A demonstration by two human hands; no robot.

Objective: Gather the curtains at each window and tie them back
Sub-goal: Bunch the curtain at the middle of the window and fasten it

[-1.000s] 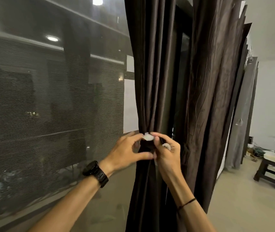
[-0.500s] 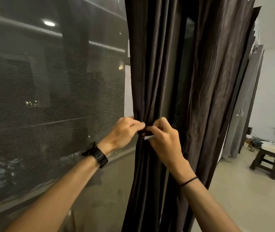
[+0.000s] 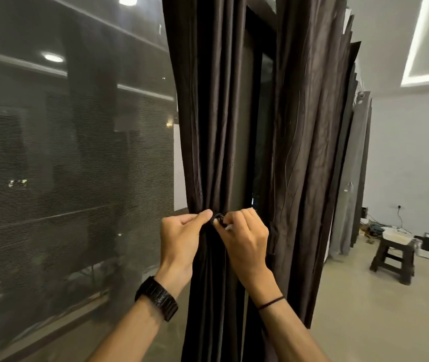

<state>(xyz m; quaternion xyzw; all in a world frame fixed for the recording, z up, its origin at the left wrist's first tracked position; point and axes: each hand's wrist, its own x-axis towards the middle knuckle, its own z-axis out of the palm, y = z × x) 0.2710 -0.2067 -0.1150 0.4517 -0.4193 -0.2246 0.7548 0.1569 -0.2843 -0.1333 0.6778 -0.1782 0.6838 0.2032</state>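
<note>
While cinched at the waist, curtain (image 3: 208,152): dark brown, drawn into a narrow bundle in front of the window frame, tight folds above and below, right between both hands.
Tie-back (image 3: 218,220): dark loop at the front of the bundle, at its narrowest point, with a small white bit just beside it; how far round the back, cannot tell.
Left hand (image 3: 182,236): fingers curled round the bundle's left side, thumb tip up against the loop, gripping the curtain.
Right hand (image 3: 244,239): knuckles to camera, fingers tucked in, pinching the tie-back from the right.
Watch (image 3: 157,297): black, on the left wrist.
Thin band (image 3: 270,302): black, round the right wrist.
Window (image 3: 64,165): left of the bundle, fine mesh across it, ceiling lights reflected.
Second curtain (image 3: 310,152): same brown, hanging loose just right of the hands.
Stool (image 3: 393,257): dark wood, far right on the floor, white container (image 3: 396,235) on top.
</note>
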